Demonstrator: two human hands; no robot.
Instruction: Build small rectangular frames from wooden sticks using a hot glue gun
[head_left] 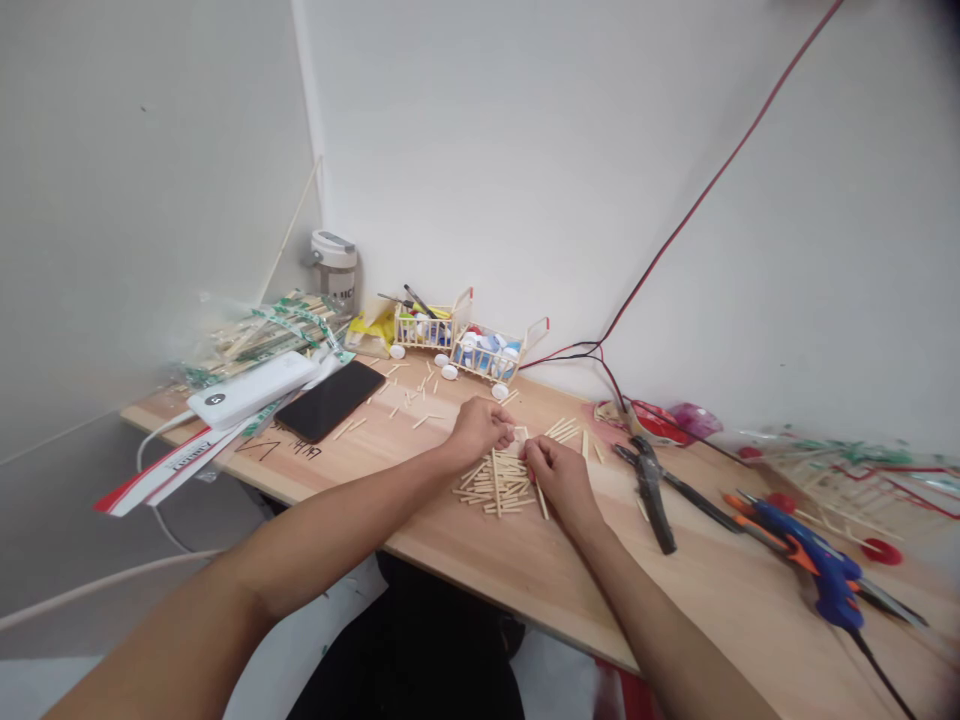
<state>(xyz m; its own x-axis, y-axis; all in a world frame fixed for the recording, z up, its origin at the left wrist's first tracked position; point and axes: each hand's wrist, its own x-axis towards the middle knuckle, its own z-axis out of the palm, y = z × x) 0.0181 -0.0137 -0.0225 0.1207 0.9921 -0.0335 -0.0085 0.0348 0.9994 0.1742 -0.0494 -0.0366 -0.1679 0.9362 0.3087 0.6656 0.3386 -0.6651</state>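
Observation:
Over the table, my left hand (pixel 484 428) is closed in a pinch at the edge of a small pale piece (pixel 519 436), too blurred to name exactly. Close on its right, my right hand (pixel 561 474) has its fingers pressed together around a thin wooden stick (pixel 542 500) that points down toward me. Below and between both hands lies a loose pile of short wooden sticks (pixel 487 490), some crossing each other. More short sticks (pixel 561 430) lie just beyond my right hand. My fingertips partly hide what they grip.
Two small stick-built carts (pixel 487 355) with white wheels stand against the wall. A phone (pixel 330 400), a white power bank (pixel 255 388) and bagged sticks (pixel 262 335) lie left. On the right are black-handled pliers (pixel 654 495), a blue glue gun (pixel 814 560) and its cord.

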